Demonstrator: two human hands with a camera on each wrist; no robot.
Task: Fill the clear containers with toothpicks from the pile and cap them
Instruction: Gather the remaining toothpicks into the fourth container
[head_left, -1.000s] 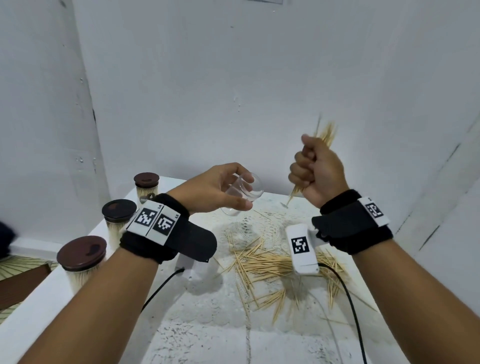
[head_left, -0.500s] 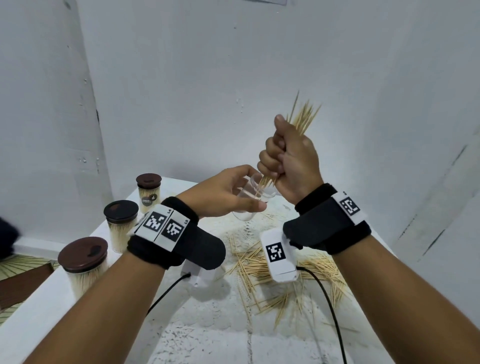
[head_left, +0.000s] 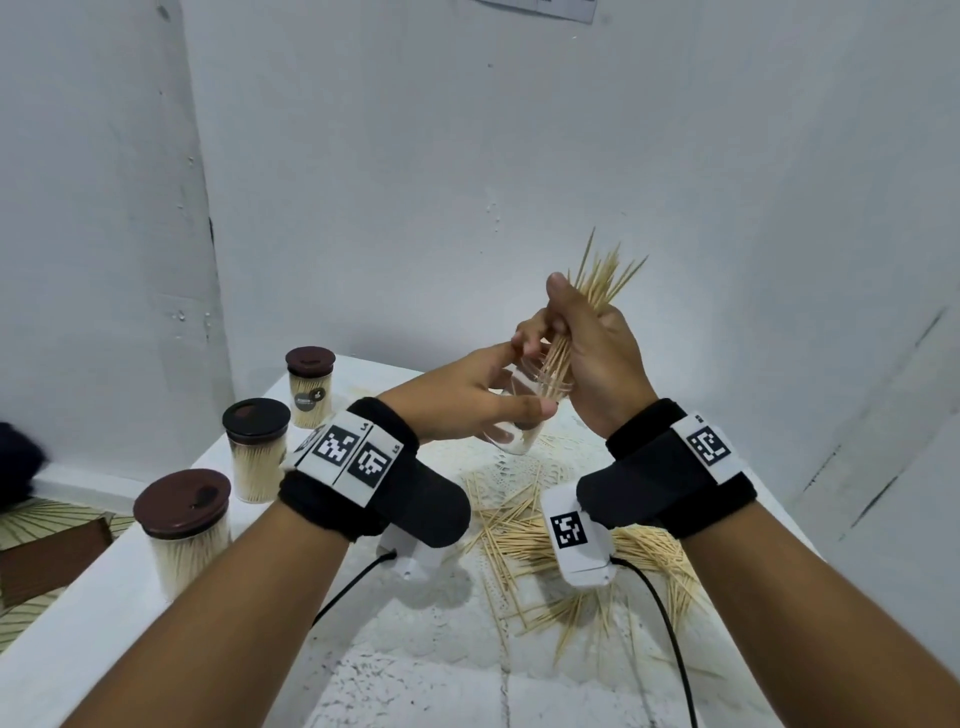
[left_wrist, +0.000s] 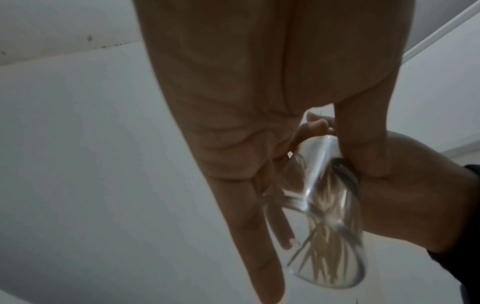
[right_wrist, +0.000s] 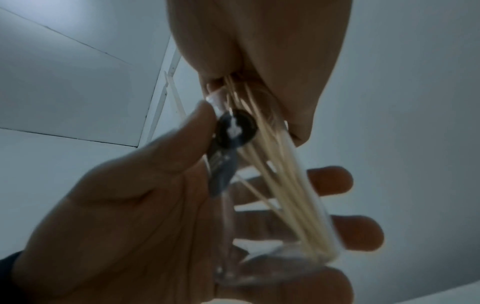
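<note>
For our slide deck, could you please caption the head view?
Left hand holds a clear container while right hand feeds in a toothpick bundle.

The clear container (head_left: 524, 415) is mostly hidden behind the left hand (head_left: 467, 400); its dark label (right_wrist: 235, 128) is too blurred to read. The right hand (head_left: 592, 353) covers the toothpick bundle's (head_left: 597, 291) middle.

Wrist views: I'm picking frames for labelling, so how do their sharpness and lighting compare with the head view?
Head view: evenly lit and sharp; the bundle of toothpicks and the capped jars read clearly, though wall lines bow from the wide lens. Left wrist view: dim, the clear container soft and glary. Right wrist view: dim, toothpicks smeared by blur.
</note>
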